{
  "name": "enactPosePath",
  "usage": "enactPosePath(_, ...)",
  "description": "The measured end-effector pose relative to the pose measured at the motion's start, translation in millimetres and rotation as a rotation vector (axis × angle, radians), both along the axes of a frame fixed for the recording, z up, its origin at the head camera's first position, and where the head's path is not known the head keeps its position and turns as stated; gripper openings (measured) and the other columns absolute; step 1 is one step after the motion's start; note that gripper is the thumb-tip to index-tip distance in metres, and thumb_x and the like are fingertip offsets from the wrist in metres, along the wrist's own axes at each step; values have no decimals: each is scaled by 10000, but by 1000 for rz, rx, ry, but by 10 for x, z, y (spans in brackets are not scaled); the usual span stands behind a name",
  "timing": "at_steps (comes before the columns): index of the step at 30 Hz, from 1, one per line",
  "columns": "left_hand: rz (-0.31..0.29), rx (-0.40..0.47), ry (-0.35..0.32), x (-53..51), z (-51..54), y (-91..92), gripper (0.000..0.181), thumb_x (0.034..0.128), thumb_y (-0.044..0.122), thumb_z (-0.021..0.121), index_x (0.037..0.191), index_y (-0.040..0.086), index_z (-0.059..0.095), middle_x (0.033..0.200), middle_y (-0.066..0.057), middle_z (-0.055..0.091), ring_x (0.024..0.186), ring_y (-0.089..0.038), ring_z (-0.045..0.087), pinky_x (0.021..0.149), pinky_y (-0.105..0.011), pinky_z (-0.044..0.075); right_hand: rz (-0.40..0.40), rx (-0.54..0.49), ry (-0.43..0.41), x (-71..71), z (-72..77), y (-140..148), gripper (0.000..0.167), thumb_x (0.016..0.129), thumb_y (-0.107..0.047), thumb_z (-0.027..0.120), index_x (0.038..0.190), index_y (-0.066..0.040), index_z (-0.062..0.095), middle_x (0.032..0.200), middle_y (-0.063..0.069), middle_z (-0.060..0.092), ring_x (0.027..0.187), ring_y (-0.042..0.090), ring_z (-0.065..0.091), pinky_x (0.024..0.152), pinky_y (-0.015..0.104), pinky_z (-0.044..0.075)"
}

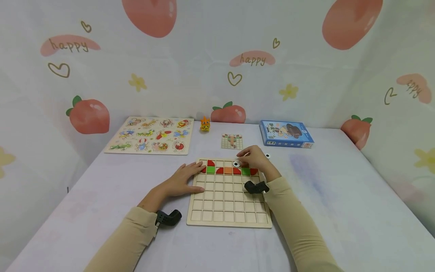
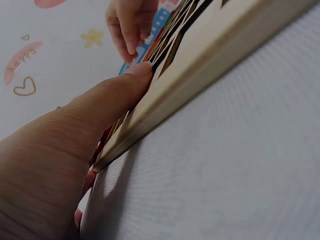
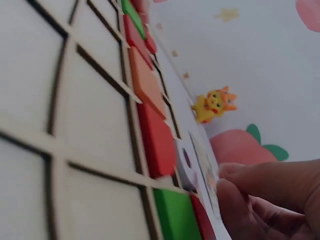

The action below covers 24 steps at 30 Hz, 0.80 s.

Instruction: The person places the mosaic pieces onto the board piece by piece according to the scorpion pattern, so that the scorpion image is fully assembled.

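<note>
A wooden grid board lies on the table. Its upper rows hold red curved tiles, green square tiles and an orange square tile. My left hand rests on the board's left edge, fingers spread and thumb over the rim. Over the far right part of the board, my right hand has its thumb and index finger close together; nothing shows between them. A round black-and-white eye tile sits in a cell just below those fingertips. The right wrist view shows the eye tile apart from the fingers.
Behind the board lies a small pattern card. Another eye tile is on the table beyond my right hand. An insect puzzle board, an orange-yellow toy figure and a blue box stand farther back.
</note>
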<state>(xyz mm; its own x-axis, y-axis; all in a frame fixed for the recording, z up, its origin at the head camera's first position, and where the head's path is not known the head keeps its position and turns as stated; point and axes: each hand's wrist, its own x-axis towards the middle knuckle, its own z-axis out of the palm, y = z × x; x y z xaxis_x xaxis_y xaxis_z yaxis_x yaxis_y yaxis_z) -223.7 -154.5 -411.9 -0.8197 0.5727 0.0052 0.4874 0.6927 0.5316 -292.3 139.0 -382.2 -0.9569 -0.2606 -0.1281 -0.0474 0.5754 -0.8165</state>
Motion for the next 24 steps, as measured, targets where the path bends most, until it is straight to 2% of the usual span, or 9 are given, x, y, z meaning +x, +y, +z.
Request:
enactPosePath(4, -4, -1, 7, 0, 0, 0, 819, 811, 530, 640, 1463, 151, 321, 1548, -71, 234, 1443, -297, 156, 1163, -542, 59, -103, -21, 19, -31, 15, 146, 263, 906, -104, 592, 1121, 34, 653, 1147, 221, 597, 701, 84, 627, 716, 259, 557)
enactPosePath(9, -3, 5, 0, -3, 16, 2, 824, 811, 525, 643, 1467, 152, 311, 1551, -70, 227, 1445, -296, 150, 1163, -543, 48, -194, -41, 6, -56, 21, 345, 314, 921, -137, 576, 1183, 32, 615, 1226, 232, 545, 738, 93, 642, 805, 319, 560)
enactPosePath(14, -2, 3, -5, -3, 29, 6, 824, 811, 514, 648, 1468, 151, 308, 1551, -71, 224, 1445, -295, 148, 1163, -542, 45, -266, -71, -9, -92, -36, 537, 332, 923, -138, 573, 1206, 34, 599, 1261, 229, 533, 755, 101, 624, 750, 255, 562)
enactPosePath(18, -1, 7, -7, 6, 28, 6, 825, 810, 513, 651, 1467, 148, 310, 1551, -75, 225, 1445, -298, 148, 1164, -541, 45, -322, -113, -33, -115, -73, 664, 346, 921, -132, 573, 1220, 44, 585, 1288, 226, 530, 729, 60, 599, 688, 180, 541)
enactPosePath(21, -1, 3, -1, 7, 15, 2, 824, 809, 520, 646, 1466, 150, 313, 1549, -75, 229, 1444, -298, 152, 1164, -539, 52, -366, -124, -40, -119, -86, 742, 353, 916, -137, 580, 1219, 45, 585, 1249, 214, 561, 697, 24, 578, 648, 143, 522)
enactPosePath(24, -5, -8, 12, 4, 4, 1, 819, 811, 528, 639, 1463, 148, 321, 1547, -74, 236, 1443, -300, 157, 1164, -540, 62, -394, -111, -48, -109, -104, 816, 367, 909, -159, 595, 1219, 37, 586, 1134, 158, 606, 685, 8, 559, 630, 134, 504)
